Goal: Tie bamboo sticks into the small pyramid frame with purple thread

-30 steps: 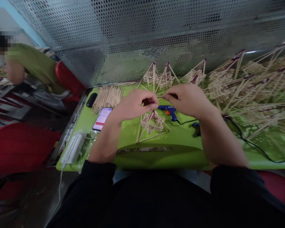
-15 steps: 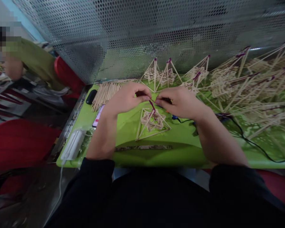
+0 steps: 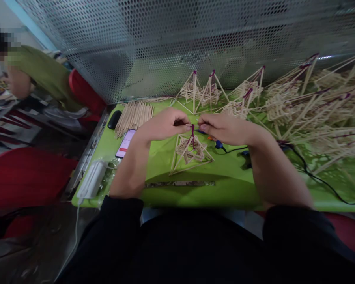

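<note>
My left hand [image 3: 168, 125] pinches a thin wooden stick [image 3: 196, 125] just above the work. From the other side my right hand [image 3: 221, 128] closes its fingertips at the stick's far end. A purple strand [image 3: 193, 135], which looks like yarn, is looped over the stick and runs down to a small star-shaped frame of stacked sticks [image 3: 185, 153]. Longer sticks make a triangle around that frame, lying on the green table [image 3: 177, 199]. My fingers partly hide the stick.
Several similar stick frames [image 3: 282, 100] crowd the right and back. Loose sticks [image 3: 134, 116], a black mouse [image 3: 114, 119], a phone [image 3: 125, 144] and a white power strip [image 3: 92, 179] lie left. A black cable [image 3: 303, 165] crosses the right. A person [image 3: 41, 79] is at far left.
The stick between my hands has turned nearer to level, and the strand hangs more upright. My right hand has shifted slightly right. The view has moved a little.
</note>
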`<act>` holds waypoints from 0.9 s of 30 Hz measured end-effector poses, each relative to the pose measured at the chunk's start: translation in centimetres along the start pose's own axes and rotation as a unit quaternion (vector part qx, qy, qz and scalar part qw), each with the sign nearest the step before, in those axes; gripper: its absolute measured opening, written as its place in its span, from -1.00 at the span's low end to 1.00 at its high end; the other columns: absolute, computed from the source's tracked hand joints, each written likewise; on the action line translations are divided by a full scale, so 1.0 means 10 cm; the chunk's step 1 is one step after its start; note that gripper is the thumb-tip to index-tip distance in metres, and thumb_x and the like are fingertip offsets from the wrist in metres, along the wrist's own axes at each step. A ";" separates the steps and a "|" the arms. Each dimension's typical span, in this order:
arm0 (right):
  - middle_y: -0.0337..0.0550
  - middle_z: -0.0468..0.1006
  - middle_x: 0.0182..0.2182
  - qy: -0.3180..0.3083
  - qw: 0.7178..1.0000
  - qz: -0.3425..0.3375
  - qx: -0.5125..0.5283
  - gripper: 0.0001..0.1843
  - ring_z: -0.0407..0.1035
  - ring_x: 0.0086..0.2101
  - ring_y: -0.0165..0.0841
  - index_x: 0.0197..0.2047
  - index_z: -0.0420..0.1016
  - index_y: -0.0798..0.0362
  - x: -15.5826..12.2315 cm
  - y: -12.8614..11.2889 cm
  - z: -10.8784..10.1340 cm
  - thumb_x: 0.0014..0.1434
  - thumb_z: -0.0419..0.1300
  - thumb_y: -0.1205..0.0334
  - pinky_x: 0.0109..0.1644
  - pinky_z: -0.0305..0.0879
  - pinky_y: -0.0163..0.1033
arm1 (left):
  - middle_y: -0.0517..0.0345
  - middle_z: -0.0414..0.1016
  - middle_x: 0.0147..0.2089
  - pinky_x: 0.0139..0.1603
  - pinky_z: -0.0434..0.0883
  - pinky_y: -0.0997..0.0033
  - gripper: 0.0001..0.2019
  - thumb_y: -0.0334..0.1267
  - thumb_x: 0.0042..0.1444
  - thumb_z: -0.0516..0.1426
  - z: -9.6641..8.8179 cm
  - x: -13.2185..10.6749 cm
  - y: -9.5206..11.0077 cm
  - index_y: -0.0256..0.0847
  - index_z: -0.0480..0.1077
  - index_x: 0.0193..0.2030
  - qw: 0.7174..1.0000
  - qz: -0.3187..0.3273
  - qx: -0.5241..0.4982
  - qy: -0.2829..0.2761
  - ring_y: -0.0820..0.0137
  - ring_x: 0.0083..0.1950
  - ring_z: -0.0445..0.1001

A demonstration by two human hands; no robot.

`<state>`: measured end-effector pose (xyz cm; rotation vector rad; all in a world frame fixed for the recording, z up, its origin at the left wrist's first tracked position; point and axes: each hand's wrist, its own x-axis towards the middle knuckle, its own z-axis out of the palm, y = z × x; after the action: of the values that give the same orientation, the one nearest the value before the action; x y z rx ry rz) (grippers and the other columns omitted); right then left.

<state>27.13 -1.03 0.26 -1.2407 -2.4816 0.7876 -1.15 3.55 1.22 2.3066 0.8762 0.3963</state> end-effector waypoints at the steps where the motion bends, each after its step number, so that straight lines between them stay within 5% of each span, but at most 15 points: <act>1: -0.21 0.52 -0.33 -0.016 1.000 0.012 -0.005 -0.74 0.39 -0.34 -0.19 -0.12 0.29 -0.15 -0.03 0.00 -0.01 0.71 0.05 0.04 -0.18 0.22 -0.06 | 0.11 0.67 -0.31 -0.28 0.28 0.26 -0.80 -0.14 0.47 0.34 0.01 0.01 0.01 -0.15 0.72 -0.17 1.000 -0.008 -0.008 -0.009 0.36 -0.35 0.45; 9: -0.26 0.43 -0.44 -0.032 0.996 0.060 -0.064 -0.89 0.35 -0.44 -0.14 0.09 0.31 -0.16 -0.23 -0.22 -0.02 0.71 0.00 0.10 -0.28 0.15 -0.04 | 0.07 0.66 -0.41 -0.37 0.30 0.27 -0.68 -0.13 0.48 0.37 0.08 -0.02 0.14 -0.16 0.66 -0.35 0.994 -0.084 -0.062 -0.028 0.37 -0.44 0.52; 14: -0.12 0.56 -0.36 -0.021 0.991 0.084 -0.107 -0.64 0.39 -0.38 -0.06 0.39 0.43 -0.05 -0.29 -0.34 -0.01 0.67 0.02 0.14 -0.20 0.12 -0.02 | 0.10 0.66 -0.43 -0.37 0.26 0.23 -0.67 -0.15 0.52 0.38 0.11 -0.10 0.31 -0.15 0.68 -0.34 0.993 -0.122 -0.003 0.004 0.36 -0.47 0.49; 21: -0.10 0.54 -0.35 0.013 0.979 0.072 -0.189 -0.60 0.24 -0.43 -0.19 0.34 0.53 0.09 -0.36 -0.40 0.01 0.60 0.00 0.28 -0.22 -0.05 -0.04 | 0.12 0.75 -0.28 -0.20 0.33 0.17 -0.81 -0.24 0.54 0.34 0.20 -0.15 0.45 -0.12 0.72 -0.18 0.987 -0.110 0.107 0.047 0.29 -0.29 0.59; 27: -0.05 0.61 -0.30 0.064 0.963 0.078 -0.249 -0.70 0.16 -0.43 -0.21 0.17 0.60 -0.04 -0.37 -0.44 0.02 0.55 0.08 0.34 -0.18 -0.16 -0.01 | 0.08 0.80 -0.18 -0.09 0.46 0.16 -0.88 -0.26 0.53 0.33 0.22 -0.19 0.47 -0.15 0.72 -0.08 0.987 -0.100 0.100 0.077 0.24 -0.18 0.68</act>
<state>26.41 -6.23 2.61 -1.6038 -2.5802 0.0928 0.77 -1.41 2.52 2.3610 1.2638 0.4206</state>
